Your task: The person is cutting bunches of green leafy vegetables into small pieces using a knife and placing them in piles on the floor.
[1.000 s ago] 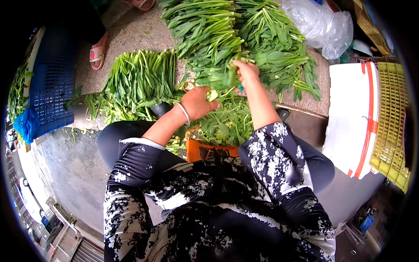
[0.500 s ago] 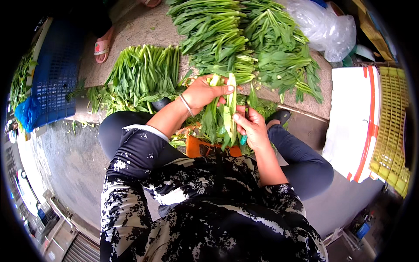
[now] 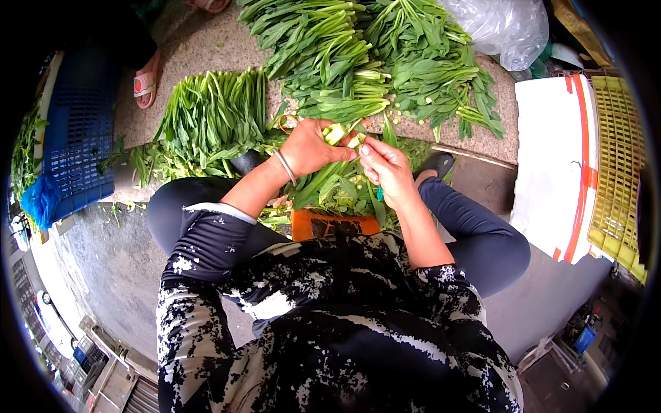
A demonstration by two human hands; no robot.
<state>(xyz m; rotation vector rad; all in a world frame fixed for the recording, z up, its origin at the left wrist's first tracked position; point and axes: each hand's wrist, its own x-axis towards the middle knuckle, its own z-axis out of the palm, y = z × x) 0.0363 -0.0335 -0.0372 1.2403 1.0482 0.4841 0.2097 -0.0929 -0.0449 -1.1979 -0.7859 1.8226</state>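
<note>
My left hand (image 3: 311,150), with a bracelet at the wrist, is closed round the thick pale stalks (image 3: 335,134) of a leafy green vegetable. Their cut ends point up and away from me, and the leaves hang down below the hand. My right hand (image 3: 389,171) is closed too, its thumb and fingers meeting the stalk end beside the left fingertips. From under its palm pokes the teal handle (image 3: 379,193) of a small tool; the working end is hidden by the fingers. Loose leaves and trimmings (image 3: 337,189) lie beneath both hands.
A bunch of greens (image 3: 215,113) lies left on the stone ledge; larger piles (image 3: 313,48) stretch across the far side. At right stand a white foam box (image 3: 551,165) and a yellow crate (image 3: 613,172). A blue crate (image 3: 79,124) is left, near another person's sandalled foot (image 3: 146,82).
The stalks have tipped, so their cut ends now face up in my left hand. My right hand has moved up and inward to meet the left at those ends.
</note>
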